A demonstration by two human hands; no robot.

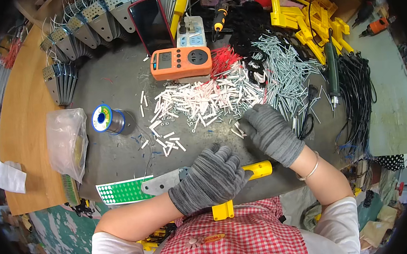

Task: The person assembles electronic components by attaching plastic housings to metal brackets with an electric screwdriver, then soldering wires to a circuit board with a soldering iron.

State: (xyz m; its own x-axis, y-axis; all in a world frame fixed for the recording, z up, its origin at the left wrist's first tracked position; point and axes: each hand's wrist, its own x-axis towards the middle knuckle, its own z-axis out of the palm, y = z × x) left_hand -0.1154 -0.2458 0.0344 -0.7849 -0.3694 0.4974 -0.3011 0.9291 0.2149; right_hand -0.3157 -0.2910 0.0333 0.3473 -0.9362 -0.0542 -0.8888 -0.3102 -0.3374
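Observation:
My left hand (210, 179), in a grey striped knit glove, is closed around a yellow plastic handle (260, 170) near the table's front edge. A grey metal blade-like plate (162, 183) sticks out to the left of that hand, and a yellow block (223, 210) shows below it. My right hand (272, 133), gloved the same way, is at the near edge of the heap of long silver screws (284, 65). Its fingers are curled in; what they hold, if anything, is hidden. Short white tubes (236, 131) lie just left of its fingertips.
White tubes (187, 97) are heaped behind my hands, below an orange meter (181, 63). A solder spool (108, 119) and a plastic bag (67, 142) stand left. A green sticker sheet (122, 191) lies in front. Yellow parts (295, 14), a screwdriver (333, 69) and black cables (356, 96) are right.

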